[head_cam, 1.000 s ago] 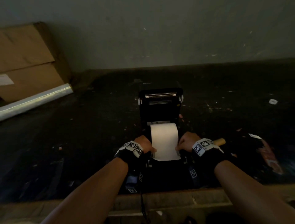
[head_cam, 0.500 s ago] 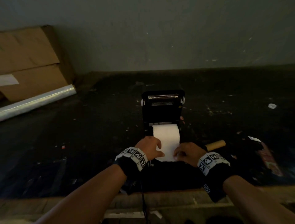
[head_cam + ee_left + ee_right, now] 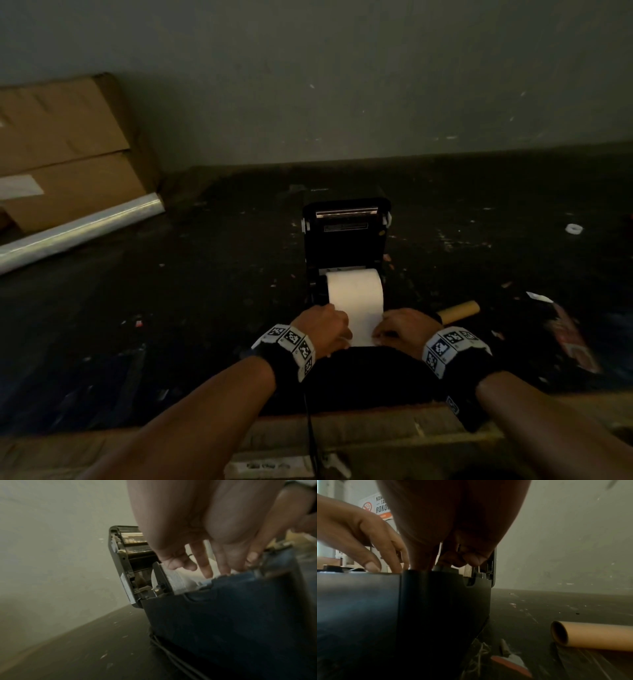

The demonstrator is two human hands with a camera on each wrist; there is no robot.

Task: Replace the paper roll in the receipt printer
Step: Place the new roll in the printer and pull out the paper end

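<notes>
The black receipt printer [image 3: 363, 373] stands with its lid [image 3: 346, 236] tipped up and back. A white paper roll [image 3: 354, 291] lies in the bay, and its loose end [image 3: 363, 329] runs forward over the front edge. My left hand [image 3: 339, 337] pinches the left corner of that end; in the left wrist view its fingers [image 3: 205, 566] reach down onto the paper. My right hand [image 3: 378, 337] pinches the right corner, with its fingers [image 3: 471, 558] curled at the printer's [image 3: 419, 608] rim. The empty brown core [image 3: 459, 311] lies to the right of the printer.
Cardboard boxes [image 3: 68, 147] and a roll of clear film [image 3: 78, 229] lean at the back left. A small white ring [image 3: 574, 228] and scraps of litter [image 3: 568, 335] lie to the right. The printer's cable [image 3: 310, 428] drops over the wooden front edge [image 3: 376, 431].
Both hands have moved from the sides of the roll toward me, onto the corners of the loose paper end. The roll stays in the bay and the lid stays up.
</notes>
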